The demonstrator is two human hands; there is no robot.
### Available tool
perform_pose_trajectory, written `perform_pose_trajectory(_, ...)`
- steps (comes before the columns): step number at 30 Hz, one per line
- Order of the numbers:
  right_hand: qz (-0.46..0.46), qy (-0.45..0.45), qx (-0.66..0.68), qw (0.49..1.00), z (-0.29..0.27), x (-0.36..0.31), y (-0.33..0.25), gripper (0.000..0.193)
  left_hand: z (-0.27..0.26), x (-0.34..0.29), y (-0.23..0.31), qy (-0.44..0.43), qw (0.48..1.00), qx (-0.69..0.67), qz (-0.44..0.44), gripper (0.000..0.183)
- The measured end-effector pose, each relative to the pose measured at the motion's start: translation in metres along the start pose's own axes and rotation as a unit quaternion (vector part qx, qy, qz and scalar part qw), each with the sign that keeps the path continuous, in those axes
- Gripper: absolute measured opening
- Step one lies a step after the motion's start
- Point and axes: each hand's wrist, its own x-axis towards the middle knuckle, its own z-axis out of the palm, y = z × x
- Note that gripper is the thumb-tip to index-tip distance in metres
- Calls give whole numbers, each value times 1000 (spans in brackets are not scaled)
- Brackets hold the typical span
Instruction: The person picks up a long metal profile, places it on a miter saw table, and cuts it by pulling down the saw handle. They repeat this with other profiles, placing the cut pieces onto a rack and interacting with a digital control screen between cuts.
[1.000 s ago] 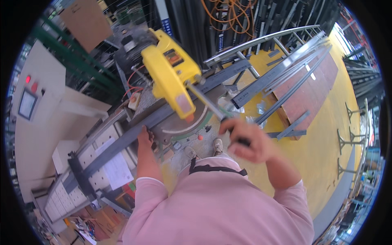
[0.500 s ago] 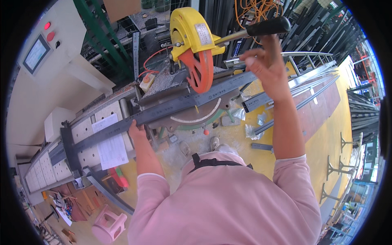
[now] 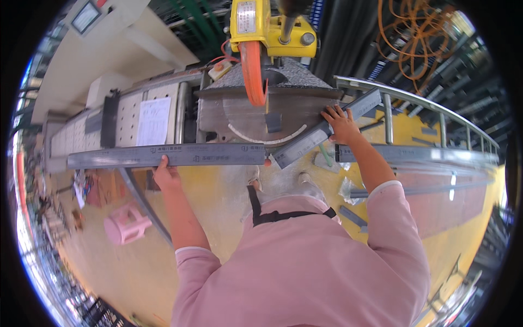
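- The left hand sits at about 8 o'clock from the saw, its grip wrapped over the near edge of the long grey bar, fingers curled up onto the bar's face.
- That long grey bar lies flat across the worktop, running from the 9 o'clock side to a cut end just below the blade.
- The right hand is at about 3 o'clock from the blade, its grip spread, fingers pressing down on the short grey bar; whether it clasps that piece or only rests on it I cannot tell.
- The short grey bar lies slanted, its lower end just beside the long bar's cut end, its upper end pointing toward 2 o'clock.
- The yellow chop saw stands at 12 o'clock, its orange blade guard raised above the round saw base.
- A paper sheet lies on the worktop at 10 o'clock from the left hand.
- A pink stool stands on the yellow floor at 7 o'clock.
- A metal rail rack runs off toward 3 o'clock.
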Motion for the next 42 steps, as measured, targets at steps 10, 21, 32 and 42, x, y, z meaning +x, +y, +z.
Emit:
perform_pose_trajectory(10,-217,77,37,973,-45,-39,37,40,-101,-154,43,158,981,21,111,47)
perform_pose_trajectory(21,152,27,225,962,46,-149,-48,53,-263,-196,32,320,934,-57,144,44)
perform_pose_trajectory(32,182,178,467,847,75,0,-361,42,-479,-206,124,441,885,-67,131,24)
perform_pose_trajectory(42,128,151,457,867,47,-51,-382,40,-523,-223,129,412,896,-58,151,35)
